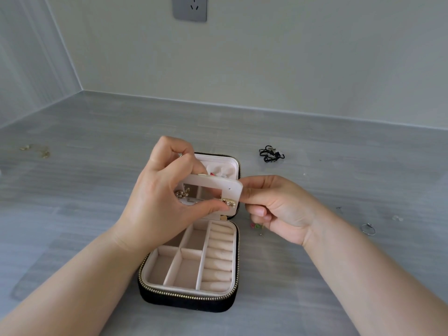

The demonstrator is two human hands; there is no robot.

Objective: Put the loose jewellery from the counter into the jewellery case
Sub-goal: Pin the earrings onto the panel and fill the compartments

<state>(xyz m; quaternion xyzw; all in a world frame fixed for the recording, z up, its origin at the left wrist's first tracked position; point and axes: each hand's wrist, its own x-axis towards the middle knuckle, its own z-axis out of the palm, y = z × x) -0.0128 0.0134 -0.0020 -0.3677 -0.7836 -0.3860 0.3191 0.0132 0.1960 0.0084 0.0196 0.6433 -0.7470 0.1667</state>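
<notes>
Jewellery case [189, 294] lies open at the centre of the counter [97, 190], lid behind tray. Insert panel [232, 187] stands over the hinge, between left hand [164, 195] and right hand [278, 209]. Studs [255, 226] lie just right of the case, cord bundle [271, 154] behind and right, ring [368, 229] far right, loose pieces [44, 154] far left.

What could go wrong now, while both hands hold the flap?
The left hand presses the earring at the flap's lower edge; it may slip into the open case or onto the counter. The right hand, which pinches the flap, is near small studs; it could knock them away.
</notes>
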